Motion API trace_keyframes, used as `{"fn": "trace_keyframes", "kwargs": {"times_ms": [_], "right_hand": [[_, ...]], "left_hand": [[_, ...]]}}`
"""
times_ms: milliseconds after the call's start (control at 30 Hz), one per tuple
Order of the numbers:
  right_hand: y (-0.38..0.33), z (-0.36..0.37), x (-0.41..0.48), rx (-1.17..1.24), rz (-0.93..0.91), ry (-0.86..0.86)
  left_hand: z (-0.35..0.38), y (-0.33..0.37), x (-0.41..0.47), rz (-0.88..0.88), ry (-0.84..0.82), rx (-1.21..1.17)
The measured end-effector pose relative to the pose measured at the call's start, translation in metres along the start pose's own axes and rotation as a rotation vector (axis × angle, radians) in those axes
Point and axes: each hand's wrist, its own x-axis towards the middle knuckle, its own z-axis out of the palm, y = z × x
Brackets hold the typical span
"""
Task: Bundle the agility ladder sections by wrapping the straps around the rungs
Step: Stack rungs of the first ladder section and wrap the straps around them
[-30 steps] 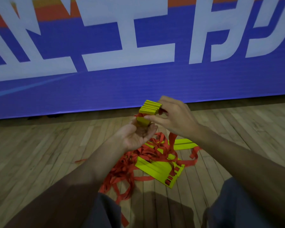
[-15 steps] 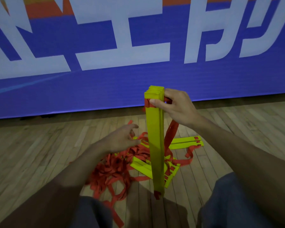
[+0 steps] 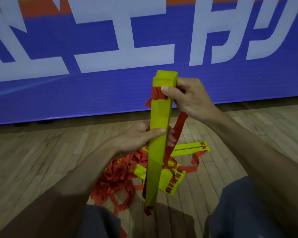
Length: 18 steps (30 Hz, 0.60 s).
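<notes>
Held bundle: a stack of flat yellow plastic ladder rungs stands nearly upright in front of the person. Its top end is level with the wall banner and its bottom end is low between the knees.
Strap on bundle: a red woven strap crosses the front of the stack just below its top. A loose length of it hangs down the right side.
Right hand: grips the top of the stack, with the thumb pressed on the red band and the fingers curled round the back.
Left hand: clamps the stack about midway, with the thumb laid across the front face and the fingers wrapped behind.
Floor pile: tangled loose red straps lie behind the stack, to its left.
Other rungs: a flat group of yellow rungs with red strap slots lies on the floor beside the tangle. Two further yellow rungs lie just beyond.
Surface: pale wooden plank floor.
Backdrop: a blue banner with large white characters.
Legs: dark grey trouser knees on either side.
</notes>
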Motion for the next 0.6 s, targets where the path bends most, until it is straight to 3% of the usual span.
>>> {"fn": "trace_keyframes", "kwargs": {"times_ms": [200,467,600], "right_hand": [[0.013,-0.005,-0.004,-0.171,0.068,-0.002],[0.021,-0.007,-0.012,-0.250,0.204,-0.096],[0.016,0.011,-0.009,-0.270,0.200,-0.114]], "left_hand": [[0.002,-0.008,0.001,0.024,0.083,0.005],[-0.014,-0.017,0.010,0.086,0.504,0.177],[-0.017,-0.024,0.012,0.083,0.606,0.381]]}}
